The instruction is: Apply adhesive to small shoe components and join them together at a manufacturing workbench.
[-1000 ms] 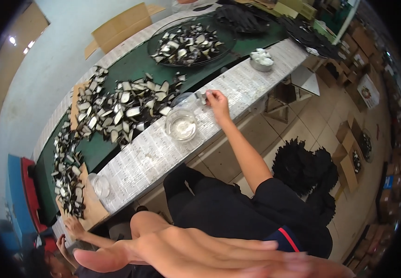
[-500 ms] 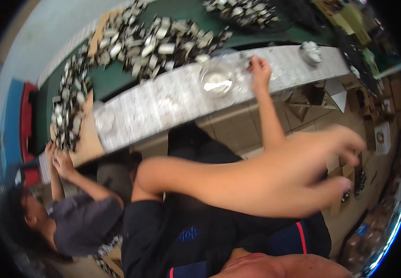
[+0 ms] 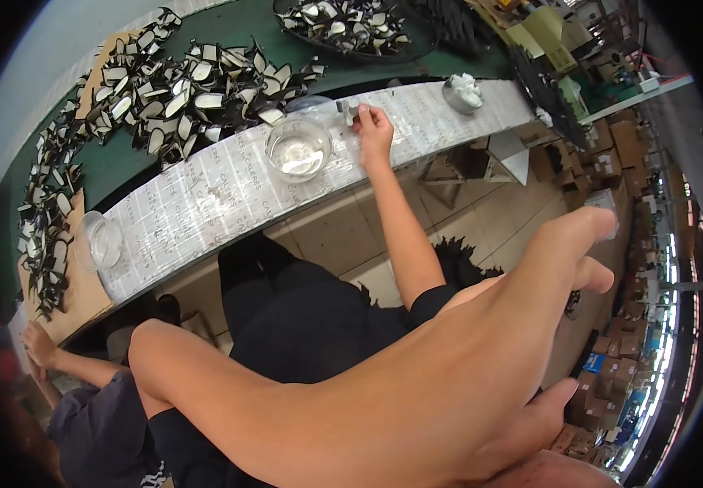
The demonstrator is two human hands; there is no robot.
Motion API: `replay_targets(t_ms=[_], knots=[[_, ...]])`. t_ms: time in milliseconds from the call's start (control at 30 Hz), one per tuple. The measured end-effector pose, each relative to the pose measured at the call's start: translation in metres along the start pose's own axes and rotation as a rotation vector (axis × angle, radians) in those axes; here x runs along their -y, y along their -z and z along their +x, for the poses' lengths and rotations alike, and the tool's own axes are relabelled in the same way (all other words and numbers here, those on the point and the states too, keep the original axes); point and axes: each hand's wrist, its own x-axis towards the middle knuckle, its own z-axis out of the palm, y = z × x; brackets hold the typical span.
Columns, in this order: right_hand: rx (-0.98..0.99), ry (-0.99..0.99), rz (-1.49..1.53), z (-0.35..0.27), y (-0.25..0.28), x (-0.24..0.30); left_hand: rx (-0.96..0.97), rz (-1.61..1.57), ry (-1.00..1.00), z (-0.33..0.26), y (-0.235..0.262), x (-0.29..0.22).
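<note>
My left arm crosses close in front of the camera. My left hand (image 3: 559, 301) is raised at the right, fingers and thumb apart, with nothing visible in it. My right hand (image 3: 374, 137) is over the paper-covered bench strip, its thumb and finger pinching a small grey piece (image 3: 351, 112) whose kind I cannot make out. Left of that hand stands a round clear bowl (image 3: 301, 150) with a little clear content. A small cup of white wads (image 3: 463, 94) stands to its right.
Black pieces with pale faces (image 3: 197, 98) lie heaped on the green tabletop (image 3: 229, 31); more fill a dark tray (image 3: 351, 28). A clear dish (image 3: 101, 240) stands at the strip's left end. A co-worker's hand (image 3: 40, 348) is at lower left. Cardboard boxes (image 3: 611, 154) line the right side.
The view has shifted, so the bench sits further left. My left hand has moved up and nearer the camera. My right hand stays by the bowl, pinching the piece.
</note>
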Motion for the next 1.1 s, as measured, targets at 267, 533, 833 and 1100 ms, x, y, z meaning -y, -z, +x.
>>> replay_targets(t_ms=[267,533,833,1100], knots=[[0.019,0.013,-0.006,-0.003,-0.002,-0.005,-0.501,-0.100,-0.167,-0.067,0.049,-0.021],[-0.003,0.008,-0.039,0.006,0.004,0.001,-1.095,0.771,0.435,-0.336,0.185,0.136],[-0.039,0.012,-0.054,0.004,0.004,0.006,-1.152,0.452,1.275,-0.430,0.233,0.233],[-0.025,-0.015,-0.045,0.001,0.001,0.010,-1.024,0.694,1.398,-0.411,0.231,0.207]])
